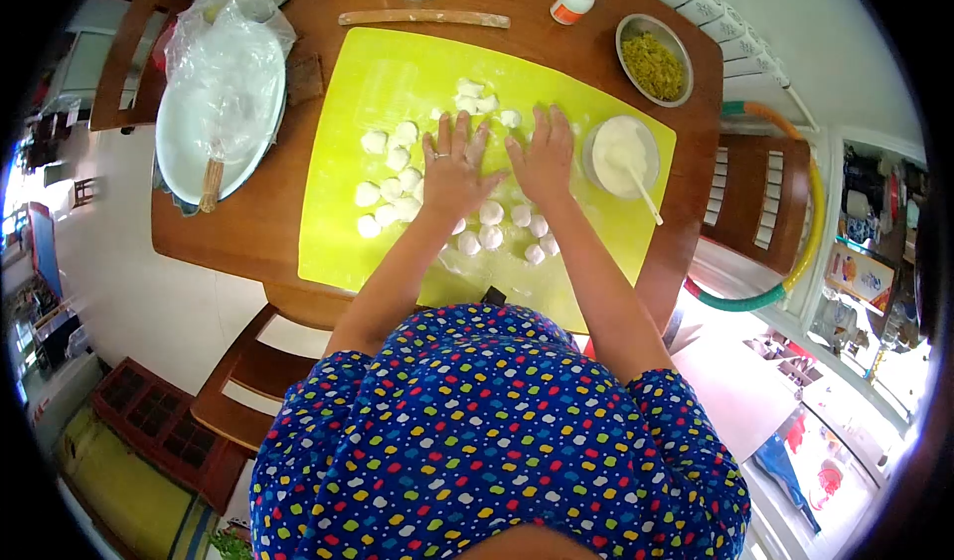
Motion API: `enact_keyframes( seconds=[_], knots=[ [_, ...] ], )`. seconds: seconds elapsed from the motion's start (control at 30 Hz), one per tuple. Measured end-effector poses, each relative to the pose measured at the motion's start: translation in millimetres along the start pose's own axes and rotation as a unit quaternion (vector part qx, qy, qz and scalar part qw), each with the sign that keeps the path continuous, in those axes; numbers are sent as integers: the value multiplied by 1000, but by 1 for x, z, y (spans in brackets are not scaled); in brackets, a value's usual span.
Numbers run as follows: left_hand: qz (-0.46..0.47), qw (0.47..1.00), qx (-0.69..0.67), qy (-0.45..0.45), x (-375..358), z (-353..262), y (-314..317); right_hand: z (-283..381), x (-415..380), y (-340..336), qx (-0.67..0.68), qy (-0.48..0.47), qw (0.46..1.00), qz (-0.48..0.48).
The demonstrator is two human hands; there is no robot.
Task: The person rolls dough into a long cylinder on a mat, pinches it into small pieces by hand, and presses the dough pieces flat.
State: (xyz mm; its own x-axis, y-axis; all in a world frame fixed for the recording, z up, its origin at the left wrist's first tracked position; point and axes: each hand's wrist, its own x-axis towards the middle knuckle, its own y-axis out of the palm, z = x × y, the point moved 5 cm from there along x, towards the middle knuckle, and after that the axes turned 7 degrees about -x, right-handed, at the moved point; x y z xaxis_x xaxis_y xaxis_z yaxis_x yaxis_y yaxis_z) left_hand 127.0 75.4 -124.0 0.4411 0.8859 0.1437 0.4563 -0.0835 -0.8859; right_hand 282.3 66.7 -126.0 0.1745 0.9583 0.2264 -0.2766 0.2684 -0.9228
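Note:
Both hands are over a yellow-green mat dusted with white powder. My left hand lies palm down with its fingers spread, among small white dough pieces. A ring shows on one finger. To its right, my right hand is also palm down, fingers apart, its fingertips near a single dough piece. Anything beneath the palms is hidden. More dough pieces sit between and below the wrists. Beside my right hand stands a bowl of white powder with a white spoon in it.
A rolling pin lies beyond the mat. At the back right are a white bottle and a metal bowl of chopped yellow-green food. A large white basin with plastic and a whisk-like brush stands at the left.

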Motion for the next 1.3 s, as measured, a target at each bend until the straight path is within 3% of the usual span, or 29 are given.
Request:
enact_keyframes(
  seconds=[0.1,0.17,0.3,0.4,0.5,0.57,0.63,0.7,0.83,0.9,0.93,1.0,1.23,1.3],
  knots=[
    [-13,999,-27,-35,6,7,-1,4,-5,13,-81,-32,995,52],
    [-174,966,-185,-49,12,22,-12,2,-6,15,-91,-34,990,101],
    [-140,971,-189,-30,45,28,-28,1,-3,16,-116,-31,982,146],
    [-58,986,-134,-83,62,35,-12,0,1,14,-68,-39,991,111],
    [-63,982,-123,-132,63,42,-15,5,14,2,3,-21,999,48],
    [-41,978,-134,-155,58,39,-31,10,27,-1,30,72,988,133],
    [-16,973,-142,-182,44,45,-39,11,32,3,37,75,988,131],
    [40,983,-99,-153,35,50,-36,12,37,5,41,76,988,129],
    [37,981,-131,-137,24,59,-31,10,36,0,24,81,982,171],
    [-57,982,-136,-122,19,61,-34,5,29,-6,16,75,982,173],
    [-57,981,-138,-124,15,63,-31,1,25,-6,18,64,980,188],
    [-86,959,-192,-191,6,68,-33,0,18,-10,20,52,978,203],
    [-95,953,-198,-207,2,67,-30,-1,6,0,20,59,976,211],
    [-51,958,-195,-202,3,66,-28,9,12,-4,17,58,971,233]
  ],
)
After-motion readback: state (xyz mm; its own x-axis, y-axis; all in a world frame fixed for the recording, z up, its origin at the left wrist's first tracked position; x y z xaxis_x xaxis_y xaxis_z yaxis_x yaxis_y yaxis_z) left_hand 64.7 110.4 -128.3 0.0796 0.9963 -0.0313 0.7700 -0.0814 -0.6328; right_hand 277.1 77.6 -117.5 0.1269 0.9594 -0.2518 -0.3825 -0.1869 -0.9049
